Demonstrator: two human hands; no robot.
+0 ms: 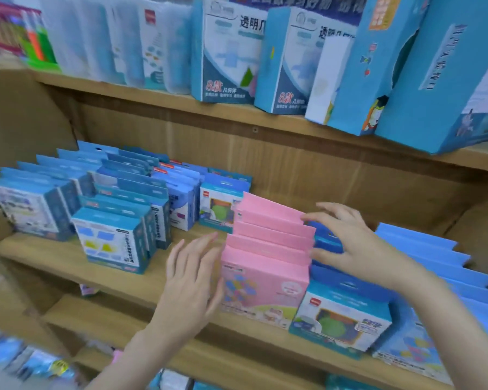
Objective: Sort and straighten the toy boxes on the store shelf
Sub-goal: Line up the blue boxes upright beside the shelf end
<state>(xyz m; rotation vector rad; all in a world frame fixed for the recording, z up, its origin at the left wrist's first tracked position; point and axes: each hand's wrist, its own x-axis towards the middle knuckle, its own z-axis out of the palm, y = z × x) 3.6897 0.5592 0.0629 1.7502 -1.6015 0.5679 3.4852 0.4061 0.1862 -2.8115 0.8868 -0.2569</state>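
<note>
Flat-fingered, the left hand (pixel 192 280) presses the pink box row (pixel 265 249) mid-shelf; the right hand (pixel 350 243), fingers spread, seems to touch its far side. Uneven squeezing could tip boxes.

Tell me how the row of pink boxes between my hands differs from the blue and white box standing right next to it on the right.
The pink boxes have plain pink tops; the blue and white box has a blue top and a green round picture on its front. The pink front box stands taller. The left hand lies flat against the pink row's side, while the right hand reaches over the blue one. Both stand upright at the shelf front edge.
</note>
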